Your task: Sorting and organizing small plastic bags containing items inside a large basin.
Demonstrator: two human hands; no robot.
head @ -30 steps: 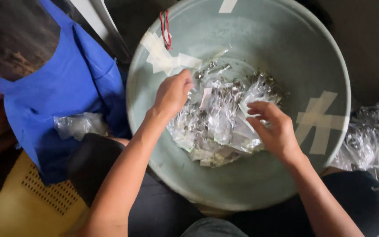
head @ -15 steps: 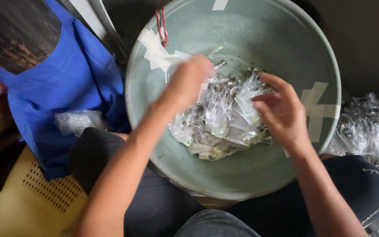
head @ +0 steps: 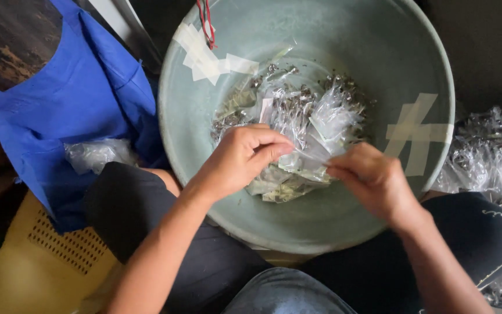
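A large grey-green basin (head: 297,227) rests on my lap, patched with strips of pale tape. Inside lies a heap of small clear plastic bags (head: 321,116) mixed with small dark metal pieces. My left hand (head: 236,160) and my right hand (head: 373,180) meet over the near side of the heap. Between their fingertips they pinch one small clear bag (head: 309,156) from its two ends. What is inside that bag cannot be made out.
A blue cloth bag (head: 59,116) hangs at the left with a clear plastic bag (head: 94,156) tucked at its lower edge. More clear bags (head: 489,157) are piled at the right. A yellow perforated stool (head: 36,261) is at lower left. Red and green cords (head: 205,23) hang on the basin's far rim.
Both hands have drawn back from the middle of the heap to its near side and come together, now pinching one clear bag between them.
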